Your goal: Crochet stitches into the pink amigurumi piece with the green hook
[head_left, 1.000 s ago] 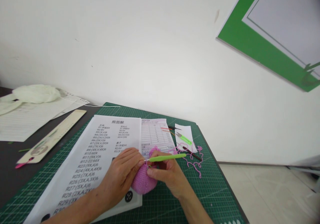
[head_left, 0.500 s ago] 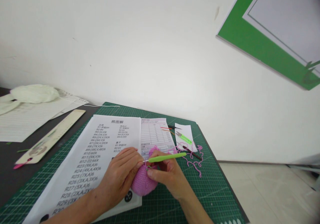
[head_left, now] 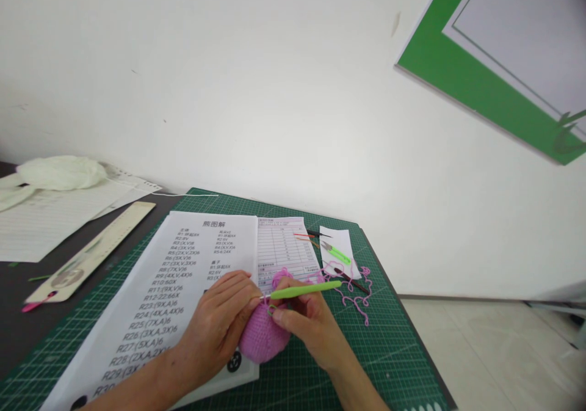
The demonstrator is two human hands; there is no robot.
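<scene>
Pink crocheted yarn piece (head_left: 263, 338), rounded like a ball, shows low and near the middle of the head view, between the two hands and above the green gridded cutting mat (head_left: 389, 344) on the table. The left hand (head_left: 224, 316) grips its 10 o'clock side, fingers bunched close together with the thumb. The right hand (head_left: 304, 316) pinches a crochet hook with a thick lime-green handle (head_left: 315, 287) between thumb and fingers; the handle points to about 3 o'clock, its slim tip at the piece's top edge. A small green loop (head_left: 271, 309) sits by the right thumb. Toward 2 o'clock from the piece lies loose curling pink yarn (head_left: 354, 301); lime-handled metal snips (head_left: 337, 253) rest between 1 and 2 o'clock. Toward 9 and 10 o'clock spreads a large white sheet of printed black text (head_left: 153, 313), partly under the left hand; farther out at 10 o'clock lies a long cream ruler (head_left: 98, 246).
</scene>
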